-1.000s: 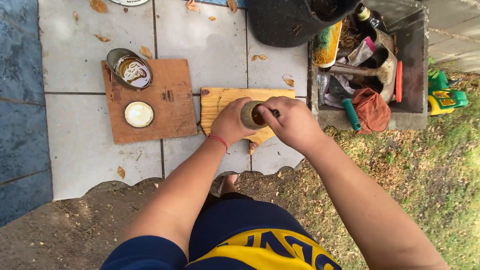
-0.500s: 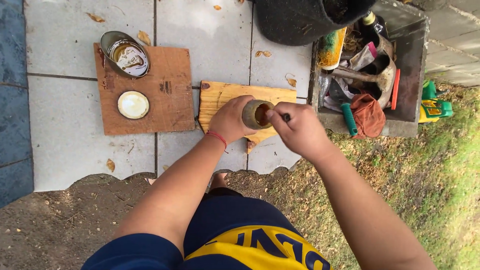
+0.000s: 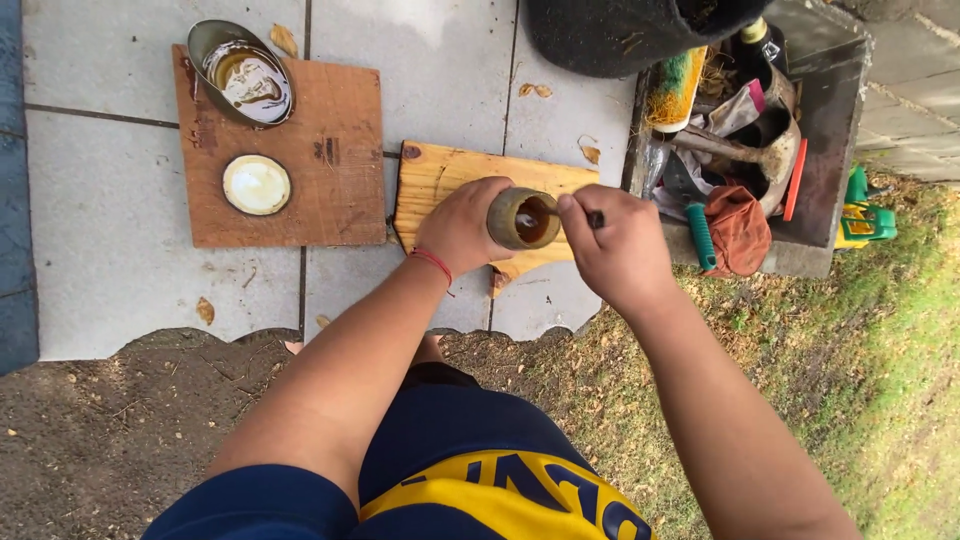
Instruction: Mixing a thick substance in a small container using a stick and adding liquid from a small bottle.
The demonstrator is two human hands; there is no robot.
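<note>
My left hand (image 3: 463, 225) grips a small round jar (image 3: 522, 218) with brown liquid inside, held over a light wooden board (image 3: 440, 172). My right hand (image 3: 620, 245) pinches a thin dark-handled stick or brush (image 3: 570, 213) whose tip dips into the jar's mouth. A red band circles my left wrist.
A darker wooden board (image 3: 330, 190) to the left carries an open metal tin (image 3: 240, 72) of brown stuff and a round pale lid (image 3: 257, 184). A grey box (image 3: 830, 130) of tools and rags stands at the right, a black pot (image 3: 620, 35) behind. Tiles meet soil and grass.
The view has shifted slightly. My right hand has drawn a little to the right, with the stick's tip still in the jar. The left hand keeps hold of the jar.
</note>
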